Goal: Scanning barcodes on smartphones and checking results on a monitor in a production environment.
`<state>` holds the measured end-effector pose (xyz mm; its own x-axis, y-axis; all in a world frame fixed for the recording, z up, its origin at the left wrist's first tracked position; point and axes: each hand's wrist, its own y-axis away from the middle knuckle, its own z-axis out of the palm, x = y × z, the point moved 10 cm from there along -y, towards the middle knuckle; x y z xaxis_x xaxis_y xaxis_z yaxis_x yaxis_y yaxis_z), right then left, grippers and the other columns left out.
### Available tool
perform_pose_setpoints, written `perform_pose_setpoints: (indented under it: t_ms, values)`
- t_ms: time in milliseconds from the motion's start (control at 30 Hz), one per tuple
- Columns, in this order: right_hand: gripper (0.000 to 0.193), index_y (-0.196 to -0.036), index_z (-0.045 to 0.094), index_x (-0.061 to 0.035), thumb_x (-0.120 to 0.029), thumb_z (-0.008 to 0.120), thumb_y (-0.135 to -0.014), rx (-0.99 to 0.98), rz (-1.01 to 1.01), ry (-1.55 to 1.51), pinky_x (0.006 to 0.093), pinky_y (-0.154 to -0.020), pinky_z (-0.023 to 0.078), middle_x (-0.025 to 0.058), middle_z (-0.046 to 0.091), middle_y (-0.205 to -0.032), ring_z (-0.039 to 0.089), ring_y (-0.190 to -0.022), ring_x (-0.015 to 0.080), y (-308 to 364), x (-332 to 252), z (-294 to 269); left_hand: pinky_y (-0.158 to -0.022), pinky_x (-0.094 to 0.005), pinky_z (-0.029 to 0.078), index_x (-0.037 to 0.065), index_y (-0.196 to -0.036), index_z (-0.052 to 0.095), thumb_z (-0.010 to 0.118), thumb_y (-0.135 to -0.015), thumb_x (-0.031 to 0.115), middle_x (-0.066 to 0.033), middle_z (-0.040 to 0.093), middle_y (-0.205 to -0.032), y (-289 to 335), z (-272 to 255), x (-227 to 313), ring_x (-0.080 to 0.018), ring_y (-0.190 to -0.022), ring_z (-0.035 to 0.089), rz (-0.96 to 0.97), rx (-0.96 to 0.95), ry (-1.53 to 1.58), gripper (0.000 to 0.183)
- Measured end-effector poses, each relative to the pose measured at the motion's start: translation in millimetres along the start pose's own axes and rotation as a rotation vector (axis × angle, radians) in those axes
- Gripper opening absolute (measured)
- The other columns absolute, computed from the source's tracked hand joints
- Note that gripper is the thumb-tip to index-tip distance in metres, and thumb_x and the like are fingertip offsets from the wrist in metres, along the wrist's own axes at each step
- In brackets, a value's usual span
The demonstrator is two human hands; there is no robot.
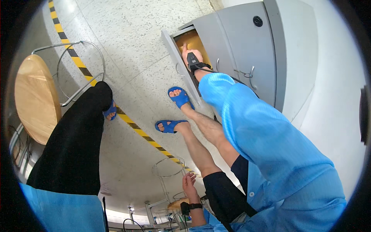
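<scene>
My right hand (193, 55) reaches down into a pulled-out drawer (170, 50) of a grey metal cabinet. One of its digits stretches out along the drawer's front panel; the other fingers are mostly hidden behind the back of the hand. A yellow-brown surface (194, 39) shows inside the drawer beneath the hand. I see nothing held there. A black device with a cable is strapped to that wrist. Low in the view, my left hand (189, 185) hangs by my leg, its fingers loosely apart and nothing in them. It has a black wrist device too.
The grey cabinet (247, 42) has metal handles, a hasp and a round black fitting. At left, a person in black trousers (73, 143) stands beside a round wooden stool (38, 98). Yellow-black tape (133, 125) crosses the speckled floor. More metal-framed stools (168, 167) stand lower down.
</scene>
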<state>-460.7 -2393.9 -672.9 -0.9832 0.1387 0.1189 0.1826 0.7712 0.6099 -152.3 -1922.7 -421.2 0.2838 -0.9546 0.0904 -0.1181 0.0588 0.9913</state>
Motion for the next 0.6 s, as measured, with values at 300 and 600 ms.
perform_pose_setpoints:
  t_ms: [300,600]
  values:
    - [0.022,-0.109,0.048,-0.0083,-0.016,0.048,-0.089,0.162,-0.035,0.179,0.0372,-0.055,0.056,0.0129,0.06,-0.097,0.066,-0.08,0.0287,19,-4,-32,-0.083,-0.0312,0.046,0.005,-0.109,0.057,0.045,-0.098,0.026,-0.0083,0.062,-0.105,-3,14,-5,-0.0192,-0.095,0.061,-0.02,-0.014,0.012,0.027]
    - [0.021,-0.097,0.06,-0.0047,-0.012,0.048,-0.081,0.124,-0.26,0.242,0.0473,-0.097,0.035,0.0161,0.063,-0.097,0.059,-0.095,0.0304,50,-24,-69,-0.084,-0.0308,0.046,0.003,-0.111,0.057,0.046,-0.097,0.027,-0.0087,0.063,-0.105,3,27,-10,-0.0184,-0.097,0.06,-0.044,-0.015,0.039,0.029]
